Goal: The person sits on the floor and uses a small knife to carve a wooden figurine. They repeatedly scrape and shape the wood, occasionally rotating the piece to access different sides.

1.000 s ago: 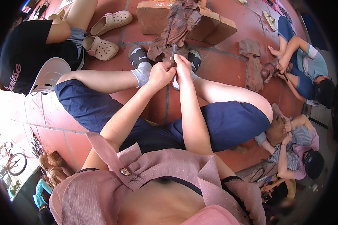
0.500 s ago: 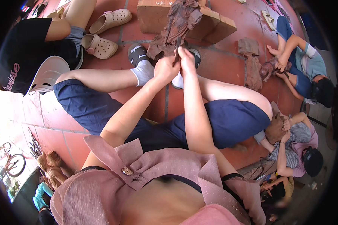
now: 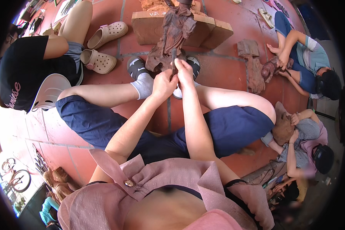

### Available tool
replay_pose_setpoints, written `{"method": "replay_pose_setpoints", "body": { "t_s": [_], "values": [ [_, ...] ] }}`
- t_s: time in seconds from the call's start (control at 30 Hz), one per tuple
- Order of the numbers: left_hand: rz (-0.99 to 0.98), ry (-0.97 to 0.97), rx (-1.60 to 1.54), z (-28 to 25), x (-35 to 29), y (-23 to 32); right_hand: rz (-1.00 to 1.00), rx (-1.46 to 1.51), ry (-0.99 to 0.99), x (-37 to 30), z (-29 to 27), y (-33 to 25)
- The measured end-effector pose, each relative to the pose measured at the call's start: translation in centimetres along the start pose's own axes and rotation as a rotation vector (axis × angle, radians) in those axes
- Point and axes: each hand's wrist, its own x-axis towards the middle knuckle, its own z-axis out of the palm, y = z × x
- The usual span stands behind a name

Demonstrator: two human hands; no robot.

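Note:
A dark brown carved wooden figure with draped, ragged folds stands between my feet. My left hand and my right hand are side by side, both closed on a thin dark stick-like tool. The tool's far end overlaps the lower part of the figure; whether it touches the wood, I cannot tell. My right thumb lies along the tool, a little farther out than my left fingers. The closed fingers hide the tool's near end, and its exact kind does not show.
Behind the figure lies a thick wooden block. Beige clogs rest at the left, near a person in a black cap. Another carved wooden piece lies to the right, near a person in light blue. More people sit lower right.
The whole view has shifted, so the figure, feet and hands appear slightly lower and farther left. Both hands keep their grip on the tool.

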Motion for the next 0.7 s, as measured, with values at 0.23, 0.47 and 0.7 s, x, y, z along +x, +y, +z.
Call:
{"method": "replay_pose_setpoints", "body": {
  "t_s": [0.23,0.47,0.7],
  "values": [
    [0.198,0.131,0.057,0.8,2.7,0.2,-0.096,0.023,-0.061,2.5,-0.5,-1.6],
    [0.085,0.063,0.003,0.3,1.0,0.6,-0.11,0.063,0.021,0.4,0.7,-2.0],
    [-0.097,-0.071,-0.349,-0.6,-1.1,-3.2,-0.085,-0.155,0.001,-0.8,1.3,2.3]
  ]
}}
